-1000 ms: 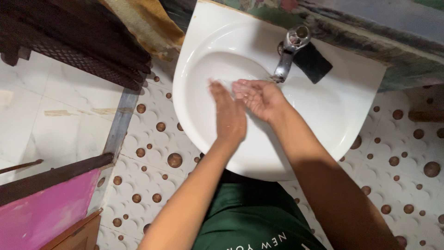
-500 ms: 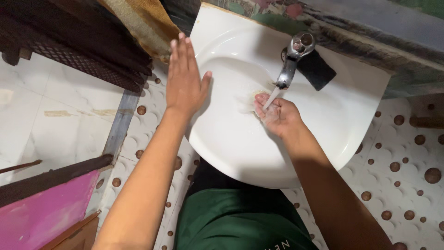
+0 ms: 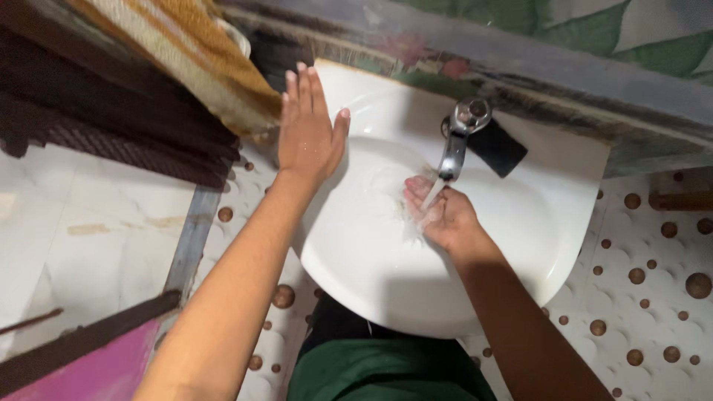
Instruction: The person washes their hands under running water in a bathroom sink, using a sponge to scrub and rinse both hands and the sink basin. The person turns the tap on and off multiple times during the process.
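My right hand (image 3: 440, 209) is cupped palm up under the stream of water that runs from the chrome tap (image 3: 457, 141) into the white basin (image 3: 520, 223). It holds nothing. My left hand (image 3: 308, 132) is flat with fingers together, wet, hovering over the basin's left rim, close to a striped yellow and white cloth (image 3: 186, 56) that hangs at the upper left. A dark rectangular piece (image 3: 496, 148) lies on the basin's ledge just right of the tap.
White floor tiles with brown dots (image 3: 653, 275) surround the basin. A dark mesh rack (image 3: 111, 126) stands at the left, with a pink panel (image 3: 82, 371) at the lower left. A painted wall ledge (image 3: 520, 67) runs behind the basin. My green garment (image 3: 379, 375) is below.
A second ago both hands rubbed together in the basin. The left hand then lifted away to the basin's left rim, while the right stayed under the running water. The view tilted up slightly.
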